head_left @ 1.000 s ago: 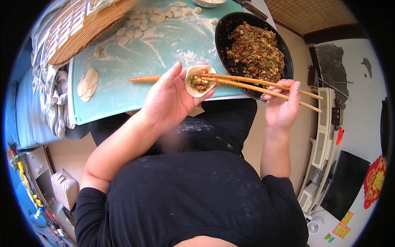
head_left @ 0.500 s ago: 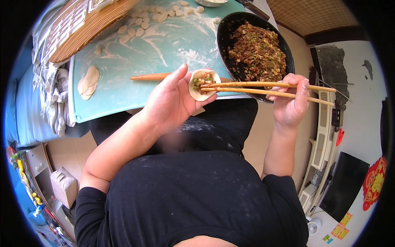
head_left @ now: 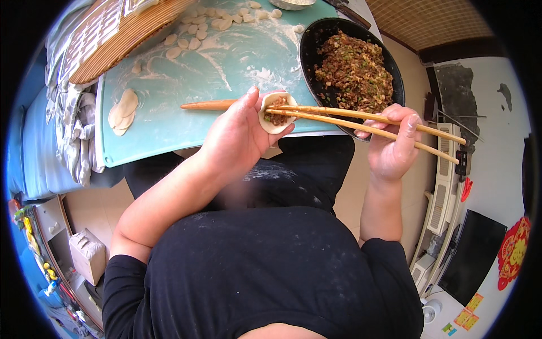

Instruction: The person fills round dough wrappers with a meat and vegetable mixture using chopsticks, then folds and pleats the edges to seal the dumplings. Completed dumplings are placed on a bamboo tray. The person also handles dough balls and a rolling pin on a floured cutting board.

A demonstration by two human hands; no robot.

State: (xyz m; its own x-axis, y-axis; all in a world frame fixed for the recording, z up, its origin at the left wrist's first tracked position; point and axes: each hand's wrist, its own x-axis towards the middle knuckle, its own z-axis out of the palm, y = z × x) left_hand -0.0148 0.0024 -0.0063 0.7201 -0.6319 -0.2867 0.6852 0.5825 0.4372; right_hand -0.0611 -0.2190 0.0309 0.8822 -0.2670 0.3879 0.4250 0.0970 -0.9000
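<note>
My left hand (head_left: pixel 240 133) cradles a round dumpling wrapper (head_left: pixel 275 126) in its upturned, curved fingers. A lump of minced filling (head_left: pixel 276 117) with green bits lies in the wrapper's middle. In my right hand (head_left: pixel 393 148) is a pair of wooden chopsticks (head_left: pixel 341 112), gripped near their rear ends. Their tips rest on the filling. Just beyond the right hand sits a black pan (head_left: pixel 306 56) heaped with brown minced filling (head_left: pixel 355 73). A wooden rolling pin (head_left: pixel 208 105) lies behind the left hand, which hides part of it.
Overlapping wrappers (head_left: pixel 123 111) lie on the left of the floury green mat (head_left: pixel 164 127). Several small dough pieces (head_left: pixel 194 43) are scattered toward the back, near a bowl (head_left: pixel 292 5). At the far left, a ribbed wooden tray (head_left: pixel 121 50) stands above crumpled cloth (head_left: pixel 84 133).
The chopsticks' rear ends have dipped, and the tips have moved slightly left and up onto the filling. The filling looks flatter and more pressed together. My left hand has barely moved.
</note>
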